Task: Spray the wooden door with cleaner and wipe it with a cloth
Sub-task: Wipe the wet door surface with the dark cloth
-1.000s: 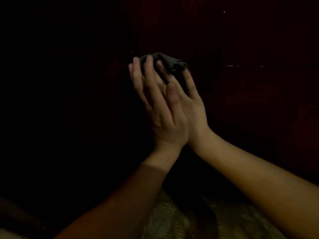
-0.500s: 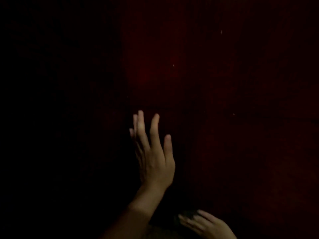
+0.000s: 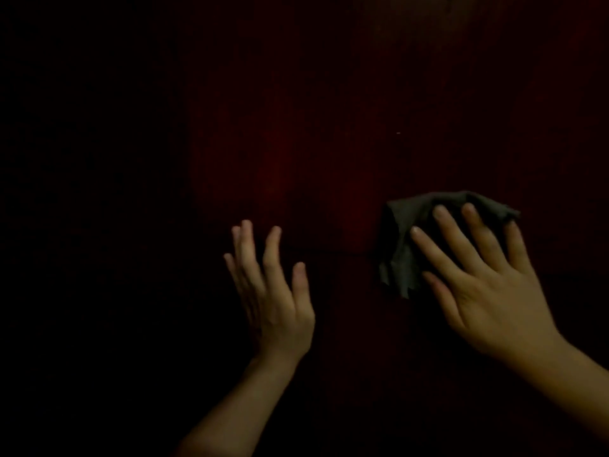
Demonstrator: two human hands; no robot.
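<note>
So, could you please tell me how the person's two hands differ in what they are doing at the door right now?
The right hand lies flat with spread fingers on a dark cloth, pressing it to the door; the left hand has nothing under it. The right hand shows its whole back, while the left hand is turned more edge-on. The right hand sits slightly higher than the left. Both are open, fingers pointing up.

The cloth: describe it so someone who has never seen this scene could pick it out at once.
Start from the dark reddish wooden door that fills the view. Two bare hands are spread against it; look at the right hand, on the right side of the picture. The cloth is the crumpled dark grey rag with ragged edges pressed flat under that hand's fingers, while the left hand has nothing under it.
</note>
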